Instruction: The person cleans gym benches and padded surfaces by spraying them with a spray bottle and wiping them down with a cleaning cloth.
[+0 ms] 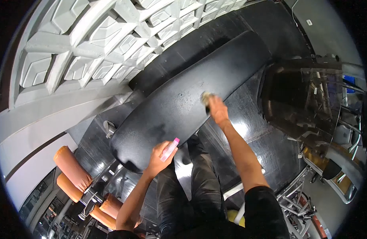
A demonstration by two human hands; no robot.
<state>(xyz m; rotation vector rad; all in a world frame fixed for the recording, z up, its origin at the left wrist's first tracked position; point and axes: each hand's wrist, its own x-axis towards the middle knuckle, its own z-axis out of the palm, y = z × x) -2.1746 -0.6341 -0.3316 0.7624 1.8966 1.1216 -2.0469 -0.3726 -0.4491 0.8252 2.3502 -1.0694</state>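
Observation:
A long black padded bench [159, 107] runs diagonally in front of me, with small droplets scattered over the middle of its top. My right hand [218, 110] is closed on a pale yellowish-and-dark object [206, 98] and presses it to the bench top near the edge closest to me. Motion blur hides whether this is a brush or a pad. In my left hand [160, 158] is a small pink bottle with a bright pink cap [176, 140], held over the near edge of the bench, fingers wrapped round it.
A white wall with raised geometric panels [112, 36] rises behind the bench. Orange padded rollers [72, 169] of a machine stand at lower left. On the right are a dark, glossy panel [295, 99] and metal frames [299, 207]. Black flooring [247, 115] surrounds the bench.

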